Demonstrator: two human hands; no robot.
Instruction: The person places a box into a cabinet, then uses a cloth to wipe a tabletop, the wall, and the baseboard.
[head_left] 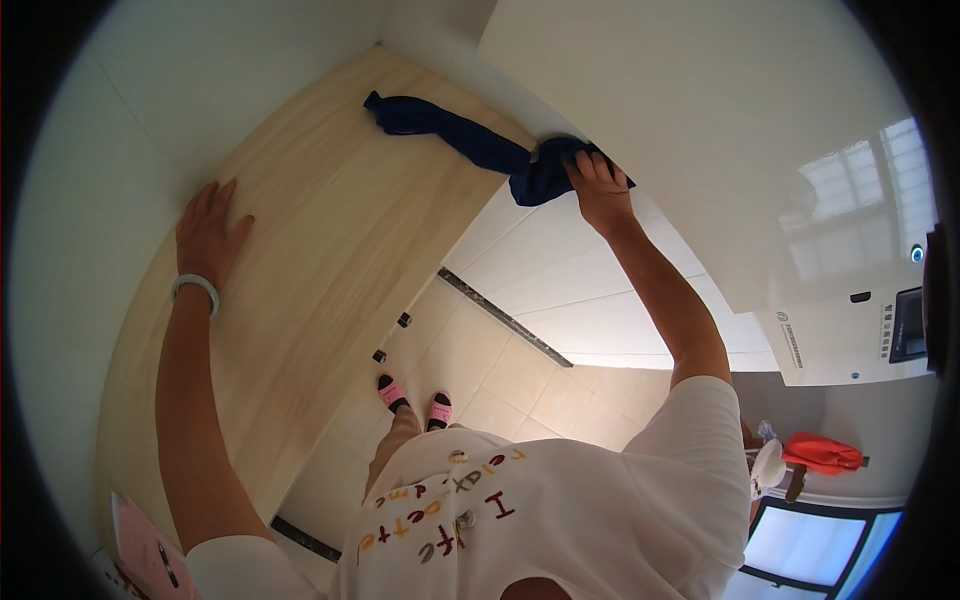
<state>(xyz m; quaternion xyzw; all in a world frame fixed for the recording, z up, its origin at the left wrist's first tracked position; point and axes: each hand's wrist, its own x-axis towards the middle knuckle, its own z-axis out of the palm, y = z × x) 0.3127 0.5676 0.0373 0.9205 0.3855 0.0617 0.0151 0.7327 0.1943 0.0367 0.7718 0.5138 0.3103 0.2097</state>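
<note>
My left hand [212, 235] lies with its fingers stretched out on a pale wood-grain board [310, 260], close to the wall on the left. A light bangle [196, 292] circles that wrist. On the other side, my right arm reaches forward, and my right hand [603, 190] has its fingers closed on a bunched dark blue cloth [545, 175]. The cloth is pressed against the lower edge of a glossy white cabinet [690, 130]. Its long loose end trails left over the far part of the board.
A pink notebook [150, 550] with a black pen [168, 565] rests at the board's near left end. The cabinet carries a small dark screen [908, 325]. Red cloth [822, 453] hangs at the right above a window [805, 545]. Below are my pink slippers [440, 408] on floor tiles.
</note>
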